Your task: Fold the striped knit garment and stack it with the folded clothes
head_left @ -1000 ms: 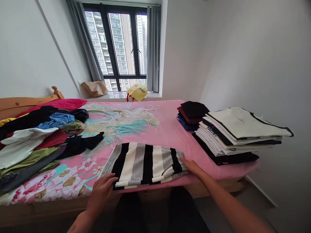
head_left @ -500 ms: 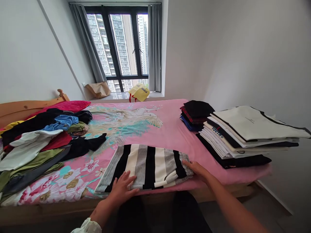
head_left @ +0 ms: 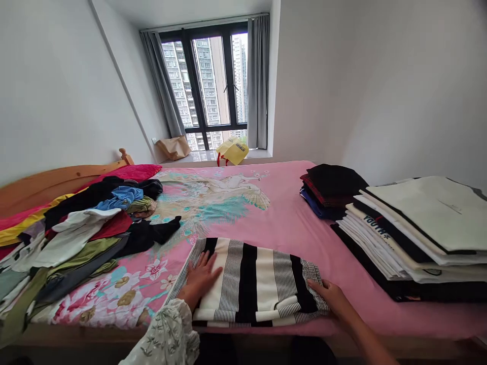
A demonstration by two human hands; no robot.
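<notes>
A folded garment (head_left: 249, 284) with black, cream and thin-striped bands lies on the bed's near edge. My left hand (head_left: 201, 281), below a white patterned sleeve, rests flat on its left part with the fingers spread. At the garment's right end is my right hand (head_left: 335, 296), closed on the edge. Part of that hand reaches over the cloth, and its other fingertips are hidden.
A loose heap of clothes (head_left: 87, 228) covers the bed's left side. To the right stand a tall stack of folded clothes (head_left: 414, 228) and a smaller dark stack (head_left: 331, 187). The pink bedsheet (head_left: 281, 223) lies under everything. A yellow bag (head_left: 233, 150) sits by the window.
My left hand has slid up and away from me across the garment's left part. My right hand stays at the right end. The view has shifted a little.
</notes>
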